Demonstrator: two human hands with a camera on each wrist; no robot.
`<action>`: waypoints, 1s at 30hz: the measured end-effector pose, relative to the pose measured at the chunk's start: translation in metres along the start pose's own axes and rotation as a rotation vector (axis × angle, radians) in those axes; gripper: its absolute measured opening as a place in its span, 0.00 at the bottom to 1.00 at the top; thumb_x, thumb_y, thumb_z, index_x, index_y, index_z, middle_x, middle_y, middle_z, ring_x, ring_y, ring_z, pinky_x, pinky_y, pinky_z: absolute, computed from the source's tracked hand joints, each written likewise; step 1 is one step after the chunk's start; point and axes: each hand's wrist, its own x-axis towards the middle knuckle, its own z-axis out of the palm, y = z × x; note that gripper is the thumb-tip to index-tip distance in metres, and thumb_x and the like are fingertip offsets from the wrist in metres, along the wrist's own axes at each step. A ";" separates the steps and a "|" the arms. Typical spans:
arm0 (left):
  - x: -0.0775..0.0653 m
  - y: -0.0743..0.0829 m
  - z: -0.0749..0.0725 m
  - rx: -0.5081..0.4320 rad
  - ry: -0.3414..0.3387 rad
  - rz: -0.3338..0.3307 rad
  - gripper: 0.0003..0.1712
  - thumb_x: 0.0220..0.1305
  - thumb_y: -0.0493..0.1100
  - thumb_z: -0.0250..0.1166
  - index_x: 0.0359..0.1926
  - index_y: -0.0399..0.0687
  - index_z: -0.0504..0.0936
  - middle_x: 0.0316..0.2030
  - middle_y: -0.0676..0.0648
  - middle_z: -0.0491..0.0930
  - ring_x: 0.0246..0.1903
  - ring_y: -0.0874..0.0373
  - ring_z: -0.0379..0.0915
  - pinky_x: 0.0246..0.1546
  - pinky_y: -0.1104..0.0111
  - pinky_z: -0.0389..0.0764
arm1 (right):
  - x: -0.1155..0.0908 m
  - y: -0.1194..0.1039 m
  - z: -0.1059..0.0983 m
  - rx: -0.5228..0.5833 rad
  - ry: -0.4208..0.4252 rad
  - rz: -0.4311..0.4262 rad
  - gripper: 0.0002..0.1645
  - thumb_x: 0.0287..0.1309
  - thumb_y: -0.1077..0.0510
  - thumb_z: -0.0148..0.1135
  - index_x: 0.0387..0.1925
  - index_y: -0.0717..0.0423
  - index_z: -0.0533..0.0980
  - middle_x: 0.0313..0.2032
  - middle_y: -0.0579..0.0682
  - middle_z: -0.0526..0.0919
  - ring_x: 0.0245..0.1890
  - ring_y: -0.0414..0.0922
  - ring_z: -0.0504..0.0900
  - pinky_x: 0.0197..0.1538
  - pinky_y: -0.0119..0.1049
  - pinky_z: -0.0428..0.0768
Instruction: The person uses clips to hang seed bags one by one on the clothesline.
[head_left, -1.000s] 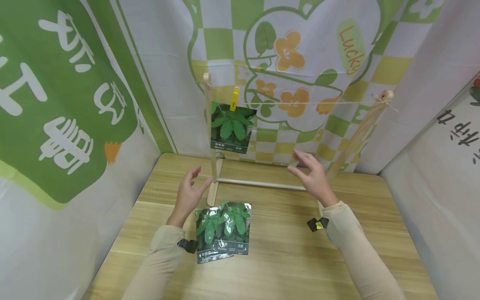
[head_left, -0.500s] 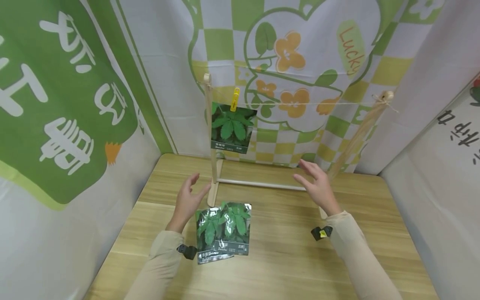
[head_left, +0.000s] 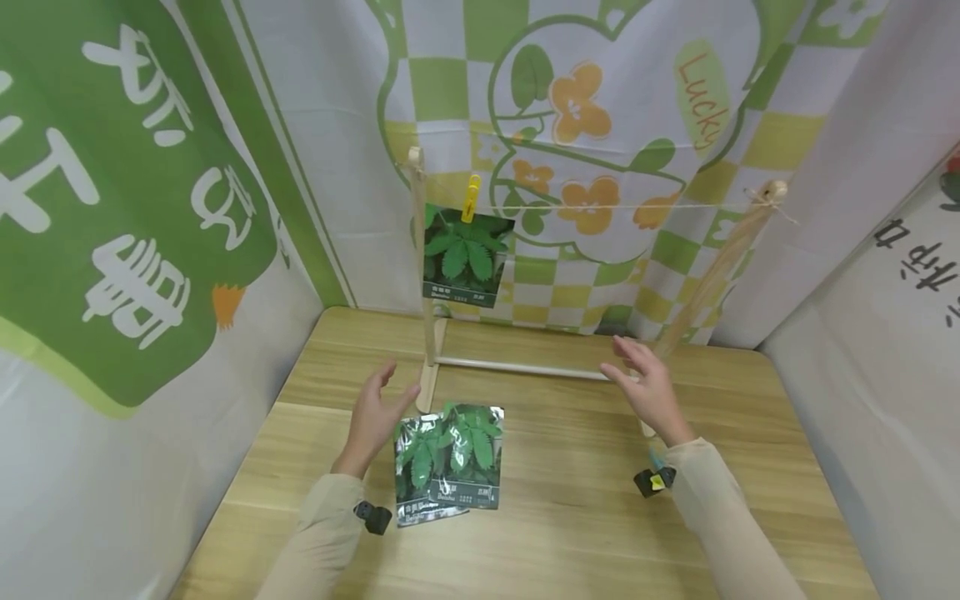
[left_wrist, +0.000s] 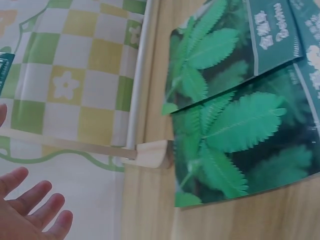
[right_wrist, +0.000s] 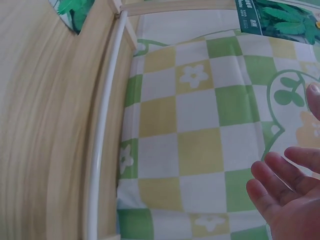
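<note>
My left hand (head_left: 375, 423) hovers just left of two overlapping seed packets (head_left: 465, 458) printed with green leaves, which lie flat on the table. Its fingers are spread and loose in the left wrist view, holding nothing. My right hand (head_left: 651, 396), likewise bare, is in front of the right post, its fingers relaxed. Between the posts runs a thin string (head_left: 600, 207). A yellow clothespin (head_left: 470, 200) clips a third seed packet (head_left: 467, 258) to it near the left post; that packet hangs a little tilted, apart from both hands.
A wooden frame has a left post (head_left: 426, 317), a right post (head_left: 708, 271) and a white rod (head_left: 525, 367) low between them. It stands at the back of the wooden table (head_left: 570, 525). Behind hangs a green-and-yellow checked curtain (head_left: 438, 87); printed cloth walls flank the table.
Both hands have drawn back toward the front edge, the right hand also shifting rightward. The hanging packet, the clothespin and the two packets on the table stay in place.
</note>
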 end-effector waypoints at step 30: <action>-0.015 -0.031 0.015 0.206 -0.055 -0.115 0.48 0.62 0.62 0.63 0.71 0.37 0.57 0.69 0.30 0.60 0.67 0.32 0.58 0.66 0.41 0.63 | -0.029 0.036 -0.005 -0.072 0.031 0.114 0.34 0.66 0.55 0.60 0.66 0.70 0.63 0.60 0.69 0.72 0.59 0.63 0.71 0.64 0.59 0.69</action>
